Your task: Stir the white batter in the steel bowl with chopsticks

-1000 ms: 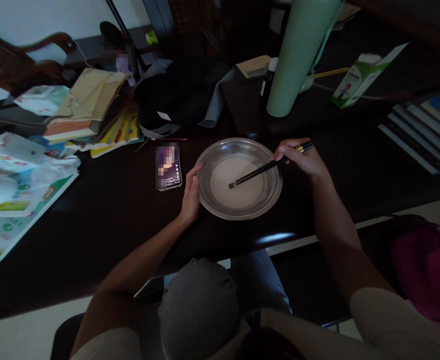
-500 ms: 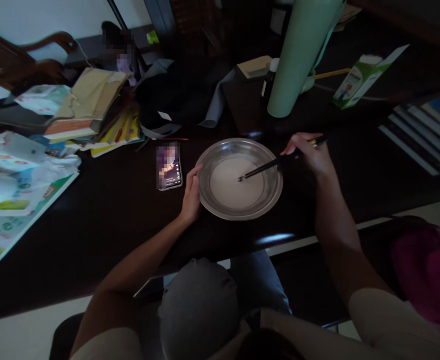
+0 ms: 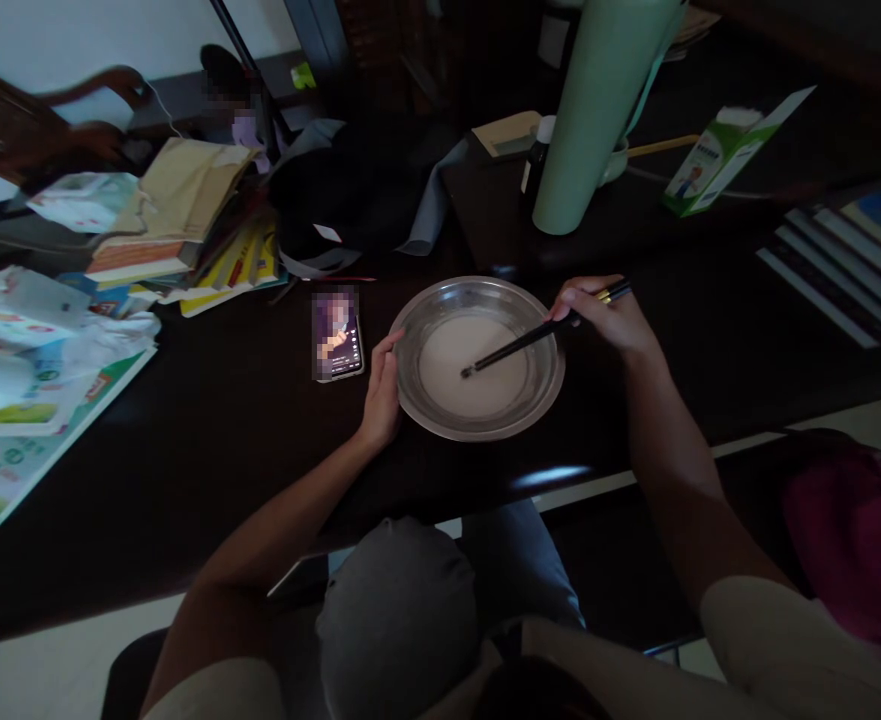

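A shiny metal bowl (image 3: 541, 395) with a pale whitish batter (image 3: 455, 365) stands on the dark table near its front edge. My right hand (image 3: 605, 318) is closed on a pair of dark chopsticks (image 3: 526, 337), whose tips dip into the batter near the bowl's middle. My left hand (image 3: 382, 390) rests against the bowl's left rim, fingers curved along it, steadying the bowl.
A lit phone (image 3: 336, 335) lies just left of the bowl. A tall pale green flask (image 3: 594, 120) and a small dark bottle (image 3: 536, 165) stand behind it. Books and papers (image 3: 177, 225) pile at the left, a carton (image 3: 717, 155) and stacked books (image 3: 852, 260) at the right.
The chopstick tips swung to the right side of the batter and came back toward the bowl's middle, my right hand moving with them. My left hand stayed at the rim.
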`<action>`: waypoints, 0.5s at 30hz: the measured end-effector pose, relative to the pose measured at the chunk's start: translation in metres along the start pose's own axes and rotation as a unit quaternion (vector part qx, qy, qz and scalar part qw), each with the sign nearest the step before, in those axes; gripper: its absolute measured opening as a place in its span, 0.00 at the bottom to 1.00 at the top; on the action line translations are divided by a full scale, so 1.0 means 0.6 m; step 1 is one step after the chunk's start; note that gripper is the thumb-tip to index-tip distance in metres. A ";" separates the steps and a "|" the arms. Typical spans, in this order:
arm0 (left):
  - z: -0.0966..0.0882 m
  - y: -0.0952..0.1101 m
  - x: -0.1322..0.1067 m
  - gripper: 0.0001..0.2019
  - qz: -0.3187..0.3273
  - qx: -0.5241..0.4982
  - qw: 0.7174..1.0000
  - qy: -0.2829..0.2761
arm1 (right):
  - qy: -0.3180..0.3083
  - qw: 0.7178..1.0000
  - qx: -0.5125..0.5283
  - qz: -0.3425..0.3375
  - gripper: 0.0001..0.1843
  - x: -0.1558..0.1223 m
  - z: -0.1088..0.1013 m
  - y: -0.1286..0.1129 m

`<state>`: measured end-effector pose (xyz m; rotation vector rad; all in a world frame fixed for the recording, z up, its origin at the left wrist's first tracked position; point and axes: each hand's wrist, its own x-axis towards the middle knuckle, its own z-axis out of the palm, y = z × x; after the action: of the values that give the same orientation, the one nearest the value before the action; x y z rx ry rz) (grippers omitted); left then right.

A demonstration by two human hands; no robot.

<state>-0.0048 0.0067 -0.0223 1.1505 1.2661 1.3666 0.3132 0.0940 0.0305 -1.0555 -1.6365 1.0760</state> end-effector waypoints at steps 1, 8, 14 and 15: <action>0.000 -0.001 0.000 0.27 0.004 0.000 1.000 -0.002 | 0.006 1.000 -0.001 -0.007 0.20 0.000 0.000 0.000; -0.001 -0.004 0.002 0.27 0.005 0.005 1.000 0.000 | 0.046 0.999 0.019 -0.014 0.24 -0.001 0.001 -0.002; 0.001 -0.001 0.000 0.28 -0.002 -0.014 1.000 -0.004 | 0.070 0.997 0.029 -0.032 0.21 0.002 -0.001 -0.001; 0.001 -0.002 0.000 0.28 -0.003 -0.018 1.000 -0.004 | 0.091 0.994 0.042 -0.039 0.22 0.002 -0.003 0.000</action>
<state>-0.0038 0.0068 -0.0233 1.1257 1.2321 1.3736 0.3144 0.0953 0.0312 -0.9955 -1.4638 0.9594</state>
